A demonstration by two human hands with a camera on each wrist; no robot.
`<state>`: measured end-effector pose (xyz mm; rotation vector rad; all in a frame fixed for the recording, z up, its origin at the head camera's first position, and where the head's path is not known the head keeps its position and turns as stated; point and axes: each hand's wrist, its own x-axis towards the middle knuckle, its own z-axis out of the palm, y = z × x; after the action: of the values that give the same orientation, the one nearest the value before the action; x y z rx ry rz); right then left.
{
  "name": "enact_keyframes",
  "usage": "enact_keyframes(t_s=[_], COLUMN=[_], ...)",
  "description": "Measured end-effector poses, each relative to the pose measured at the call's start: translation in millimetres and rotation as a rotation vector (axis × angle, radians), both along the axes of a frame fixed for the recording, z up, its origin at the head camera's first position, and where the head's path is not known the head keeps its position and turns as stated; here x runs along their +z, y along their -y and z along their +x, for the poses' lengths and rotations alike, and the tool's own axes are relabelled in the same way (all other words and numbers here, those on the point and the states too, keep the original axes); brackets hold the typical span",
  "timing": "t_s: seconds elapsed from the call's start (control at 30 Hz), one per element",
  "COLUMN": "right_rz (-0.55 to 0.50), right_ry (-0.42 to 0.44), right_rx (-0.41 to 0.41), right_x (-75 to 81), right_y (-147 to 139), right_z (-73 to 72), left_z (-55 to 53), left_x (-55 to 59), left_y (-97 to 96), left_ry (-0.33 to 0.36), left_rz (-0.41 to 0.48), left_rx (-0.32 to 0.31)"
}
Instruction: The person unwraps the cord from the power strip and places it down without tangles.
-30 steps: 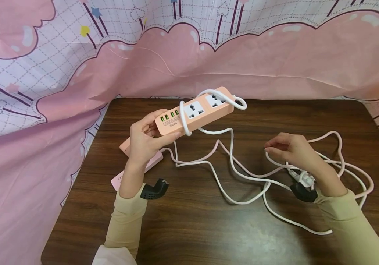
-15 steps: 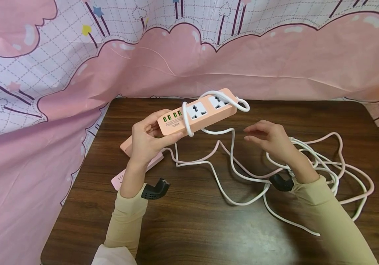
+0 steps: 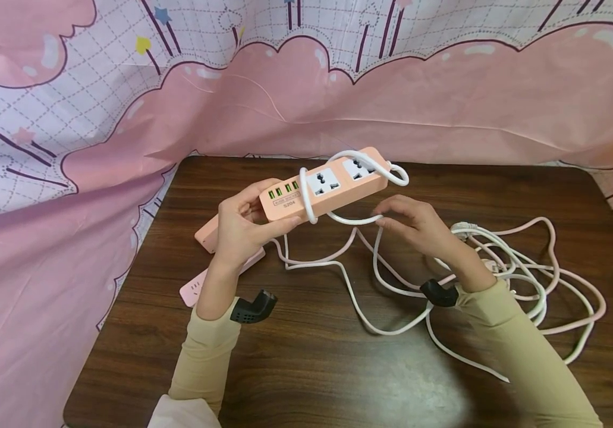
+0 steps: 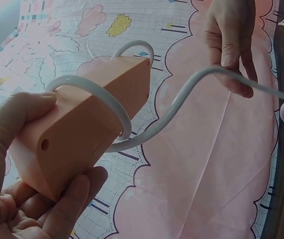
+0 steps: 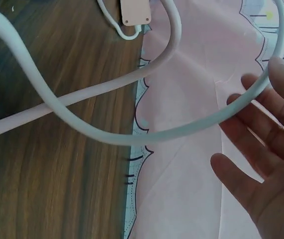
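Note:
My left hand (image 3: 239, 229) grips one end of a peach power strip (image 3: 357, 189), tilted up above the table. Green USB ports, two white socket faces and the lettering S204 face up. A white cord (image 3: 307, 193) is looped around the strip's body; in the left wrist view that cord (image 4: 181, 97) runs off to my right hand (image 4: 231, 37). Fingers and thumb of my right hand (image 3: 413, 223) close around the cord just right of the strip. In the right wrist view the same cord (image 5: 181, 132) passes across the fingers and beneath the thumb.
Behind my left hand lie a second peach strip (image 3: 207, 235) and a pink power strip (image 3: 191, 291). Tangled white and pink cords (image 3: 536, 297) with plugs (image 3: 464, 229) lie on the dark wooden table (image 3: 338, 368) at right. A patterned pink curtain (image 3: 418, 107) hangs behind.
My right hand has come up and left from the cord pile to the white cord near the strip. My left hand keeps its grip, drifting slightly right and down.

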<state>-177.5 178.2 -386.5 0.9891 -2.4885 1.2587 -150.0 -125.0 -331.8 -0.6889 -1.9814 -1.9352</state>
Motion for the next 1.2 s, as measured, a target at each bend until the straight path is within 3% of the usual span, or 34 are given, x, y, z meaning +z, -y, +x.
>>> enact_keyframes(t_s=[0.13, 0.2, 0.4, 0.67, 0.73, 0.83, 0.9, 1.03, 1.2], right_rz=[-0.073, -0.165, -0.461, -0.632, -0.732, -0.913, -0.974, -0.97, -0.856], right_ry=[0.052, 0.061, -0.029, -0.026, -0.018, 0.004, 0.003, 0.008, -0.006], right_rx=[-0.02, -0.06, -0.207, -0.352, -0.338, -0.238, -0.168, -0.036, -0.006], right_x=[2.2, 4.8, 20.7, 42.8, 48.0, 56.5, 61.8, 67.0, 70.4], right_y=[3, 4, 0, -10, -13, -16, -17, -23, -32], right_z=[2.0, 2.2, -1.1, -1.3, -1.1, 1.5, 5.8, 17.0, 31.5], left_z=[0.0, 0.2, 2.1, 4.2, 4.1, 4.7, 5.2, 4.6, 3.2], left_x=[-0.5, -0.6, -0.3, 2.6, 3.0, 3.1, 2.7, 1.9, 1.9], left_y=[1.2, 2.6, 4.9, 4.6, 4.6, 4.2, 3.9, 3.4, 2.6], left_ry=[0.014, 0.021, 0.034, 0.015, 0.011, 0.031, 0.051, 0.064, 0.042], left_rz=[0.001, -0.004, -0.057, -0.05, -0.049, -0.045, -0.036, -0.03, -0.052], left_rx=[-0.006, -0.012, -0.033, -0.099, -0.12, -0.162, -0.181, -0.177, -0.187])
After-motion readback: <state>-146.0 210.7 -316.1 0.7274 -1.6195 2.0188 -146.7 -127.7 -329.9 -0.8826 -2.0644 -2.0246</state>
